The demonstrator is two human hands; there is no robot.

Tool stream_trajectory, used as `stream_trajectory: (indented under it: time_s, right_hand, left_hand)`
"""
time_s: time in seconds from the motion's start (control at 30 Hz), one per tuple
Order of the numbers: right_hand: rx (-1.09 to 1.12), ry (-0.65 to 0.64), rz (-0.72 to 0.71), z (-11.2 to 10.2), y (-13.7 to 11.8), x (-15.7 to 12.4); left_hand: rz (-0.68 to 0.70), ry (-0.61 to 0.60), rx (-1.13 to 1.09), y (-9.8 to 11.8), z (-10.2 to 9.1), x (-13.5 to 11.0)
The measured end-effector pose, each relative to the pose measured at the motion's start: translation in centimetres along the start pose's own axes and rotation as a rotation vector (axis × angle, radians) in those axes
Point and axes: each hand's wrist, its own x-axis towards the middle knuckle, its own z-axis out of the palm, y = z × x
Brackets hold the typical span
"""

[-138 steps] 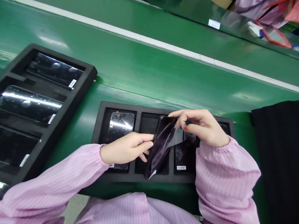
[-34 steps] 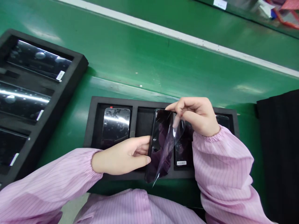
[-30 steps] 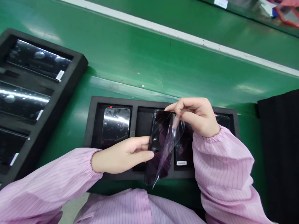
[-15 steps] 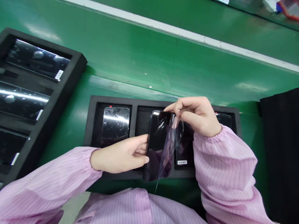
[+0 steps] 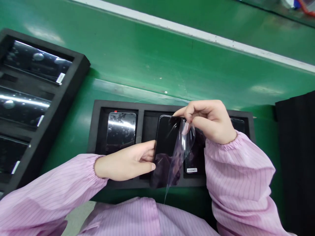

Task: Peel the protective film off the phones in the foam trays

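Near the table's (image 5: 137, 65) front edge, my left grip (image 5: 125, 163) clasps a phone (image 5: 164, 141) above a black tray (image 5: 118, 103) while my right grip (image 5: 209, 119) pinches its half-lifted clear film (image 5: 182, 149).

Bench (image 5: 133, 55) past tray (image 5: 140, 126) free; dark obj. (image 5: 299, 157) prob. blocks R.

Scene lit fairly brightly and evenly; light apparently cast from overhead. Long white streak mirrored across far-left screen (image 5: 24, 109); shorter band reflected by speckled phone (image 5: 121, 127). Pale glare patches spread over green bench (image 5: 137, 59). Clear film (image 5: 182, 144) edged with crisp highlights; held phone (image 5: 165, 144) crossed by dim purplish reflection. Black block (image 5: 297, 157) swallowed in shadow (surface detail nearly lost). Red strip (image 5: 305, 9) in top right corner blurred, left margin softened. White label (image 5: 192, 170) fairly sharp, print too small to be read.
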Motion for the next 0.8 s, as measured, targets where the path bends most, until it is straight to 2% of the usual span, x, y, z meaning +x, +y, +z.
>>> stream_trajectory:
  time_s: [0.4, 0.63, 0.8]
  right_hand:
    - [0.0, -0.028, -0.03, -0.16, 0.2, 0.08]
    - [-0.014, -0.014, -0.018, -0.19, 0.15, 0.01]
    - [-0.005, 0.024, -0.033, 0.07, -0.06, 0.11]
  left_hand:
    - [0.011, -0.019, -0.052, 0.23, 0.21, -0.03]
    - [-0.075, 0.088, 0.042, 0.27, 0.22, -0.1]
    - [-0.028, 0.118, 0.05, -0.01, 0.16, 0.03]
